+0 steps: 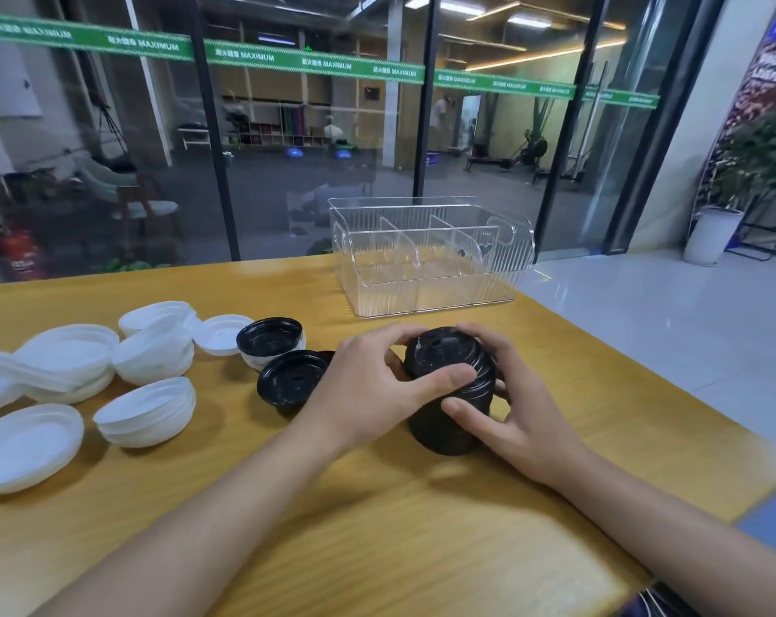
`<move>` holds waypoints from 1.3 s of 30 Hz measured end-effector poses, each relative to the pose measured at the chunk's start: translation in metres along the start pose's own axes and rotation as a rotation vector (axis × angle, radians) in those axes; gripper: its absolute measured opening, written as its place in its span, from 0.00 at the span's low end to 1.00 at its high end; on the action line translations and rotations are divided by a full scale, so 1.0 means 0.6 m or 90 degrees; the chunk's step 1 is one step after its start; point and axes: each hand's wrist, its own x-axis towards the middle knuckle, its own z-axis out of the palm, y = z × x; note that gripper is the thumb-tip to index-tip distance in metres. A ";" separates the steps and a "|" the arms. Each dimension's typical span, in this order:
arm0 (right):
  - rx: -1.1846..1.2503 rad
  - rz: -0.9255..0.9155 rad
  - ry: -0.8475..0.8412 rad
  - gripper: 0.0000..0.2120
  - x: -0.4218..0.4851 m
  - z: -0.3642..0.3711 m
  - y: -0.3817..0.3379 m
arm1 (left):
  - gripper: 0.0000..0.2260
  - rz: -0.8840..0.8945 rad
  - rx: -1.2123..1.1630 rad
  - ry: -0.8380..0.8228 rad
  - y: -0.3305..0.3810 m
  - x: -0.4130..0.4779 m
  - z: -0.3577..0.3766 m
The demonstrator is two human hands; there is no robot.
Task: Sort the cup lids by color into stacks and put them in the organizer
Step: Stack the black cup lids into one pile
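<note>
Both hands (pixel 426 394) grip black lid stack (pixel 448 394) — table edge (pixel 671 394) near

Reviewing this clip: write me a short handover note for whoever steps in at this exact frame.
Left hand and right hand both grip the black lid stack, which stands on the table.
Two loose black lids lie left of it; white lids lie in loose piles at far left.
Clear organizer behind looks empty.
Done: most black lids stacked.
Left: add the loose black lids, stack the white ones, load the organizer.
</note>
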 end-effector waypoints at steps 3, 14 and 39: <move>0.004 -0.001 -0.002 0.33 0.000 0.000 0.001 | 0.31 -0.014 -0.040 -0.126 -0.015 0.009 -0.031; 0.004 -0.001 -0.015 0.43 -0.004 0.002 -0.003 | 0.29 -0.036 -0.062 -0.100 -0.002 0.007 -0.036; -0.013 -0.048 -0.003 0.27 -0.004 -0.003 -0.012 | 0.20 0.002 -0.002 0.035 0.003 -0.029 0.015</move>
